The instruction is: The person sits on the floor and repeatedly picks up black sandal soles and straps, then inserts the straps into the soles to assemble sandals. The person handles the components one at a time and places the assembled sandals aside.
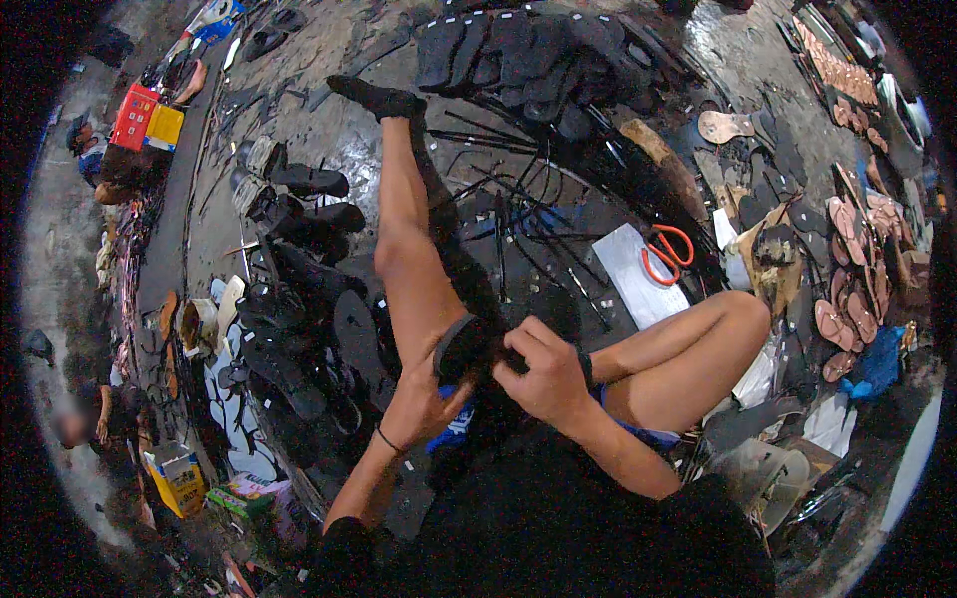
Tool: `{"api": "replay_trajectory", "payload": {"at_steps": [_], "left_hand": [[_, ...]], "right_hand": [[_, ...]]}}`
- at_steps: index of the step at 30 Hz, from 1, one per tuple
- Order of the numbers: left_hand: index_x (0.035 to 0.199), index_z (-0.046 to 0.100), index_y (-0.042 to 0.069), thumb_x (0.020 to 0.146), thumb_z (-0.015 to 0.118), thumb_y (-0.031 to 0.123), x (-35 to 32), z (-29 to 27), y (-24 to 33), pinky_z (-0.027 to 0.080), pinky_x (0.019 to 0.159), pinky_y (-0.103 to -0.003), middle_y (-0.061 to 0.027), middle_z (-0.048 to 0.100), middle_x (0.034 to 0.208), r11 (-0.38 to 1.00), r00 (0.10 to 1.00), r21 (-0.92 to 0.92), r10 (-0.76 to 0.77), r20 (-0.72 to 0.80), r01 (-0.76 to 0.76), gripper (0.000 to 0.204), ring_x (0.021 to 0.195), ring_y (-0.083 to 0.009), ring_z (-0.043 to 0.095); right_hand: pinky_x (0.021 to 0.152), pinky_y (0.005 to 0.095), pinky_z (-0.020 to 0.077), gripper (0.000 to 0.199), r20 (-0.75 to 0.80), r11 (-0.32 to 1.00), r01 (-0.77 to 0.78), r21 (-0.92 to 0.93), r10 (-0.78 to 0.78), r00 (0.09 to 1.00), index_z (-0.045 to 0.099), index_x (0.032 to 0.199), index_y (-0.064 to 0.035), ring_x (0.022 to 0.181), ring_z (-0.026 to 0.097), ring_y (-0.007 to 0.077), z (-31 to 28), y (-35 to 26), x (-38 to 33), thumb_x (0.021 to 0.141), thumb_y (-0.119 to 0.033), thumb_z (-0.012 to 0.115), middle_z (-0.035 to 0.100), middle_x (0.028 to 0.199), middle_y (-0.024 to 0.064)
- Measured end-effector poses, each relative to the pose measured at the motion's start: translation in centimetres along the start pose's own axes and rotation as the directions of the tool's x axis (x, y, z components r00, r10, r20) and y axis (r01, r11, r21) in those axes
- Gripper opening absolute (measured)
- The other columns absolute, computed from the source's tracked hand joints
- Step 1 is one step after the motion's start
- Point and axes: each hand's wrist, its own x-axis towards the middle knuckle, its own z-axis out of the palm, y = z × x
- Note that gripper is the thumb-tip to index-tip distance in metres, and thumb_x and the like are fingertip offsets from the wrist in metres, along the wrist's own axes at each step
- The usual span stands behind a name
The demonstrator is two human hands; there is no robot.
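In the head view, the grey, worn floor [334, 135] is littered with scraps; dark soles [528, 60] lie in a row at the far side; black straps [498, 149] are strewn nearer, beside a white sheet [626, 264] bearing orange-handled scissors [673, 262]; dark sandals [284, 369] are heaped at the left, pink sandals [847, 309] at the right; a co-worker's arm [103, 414] shows near the left rim. A yellow carton [177, 483] stands at the lower left, its contents too dark to tell; a blue plastic bag [877, 361] lies beside the pink sandals. A dark sandal-like piece [459, 347] is between the hands, above the lap; the left hand [424, 394] grips it; the right hand [543, 369] has curled fingers beside it, but whether they pinch anything I cannot tell.
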Motion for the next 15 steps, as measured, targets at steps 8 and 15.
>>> {"api": "replay_trajectory", "payload": {"at_steps": [8,15], "left_hand": [[0.124,0.06,-0.002,0.087,0.071,0.009,0.5,0.3,-0.4,0.049,0.096,-0.038,-0.0186,0.063,0.117,0.986,0.998,-0.152,-0.068,0.008,0.069,0.04,0.106,-0.0349,0.064],[0.123,0.059,-0.006,0.089,0.07,0.008,0.4,0.5,-0.1,0.049,0.095,-0.035,-0.017,0.063,0.117,0.966,0.993,-0.233,-0.12,-0.018,0.113,0.039,0.109,-0.027,0.064]], "right_hand": [[0.068,0.0369,0.0546,0.015,0.014,0.996,0.046,0.078,-0.047,0.999,0.068,0.093,-0.0031,0.078,0.067,0.0302,-0.2,0.2,0.4,0.08,-0.007,0.074,0.063,0.089,0.0112],[0.07,0.0418,0.0563,0.018,0.054,0.996,0.047,0.079,-0.052,0.997,0.069,0.097,-0.0086,0.081,0.067,0.0333,-0.8,1.1,1.2,0.079,-0.012,0.073,0.063,0.09,0.0104]]}}
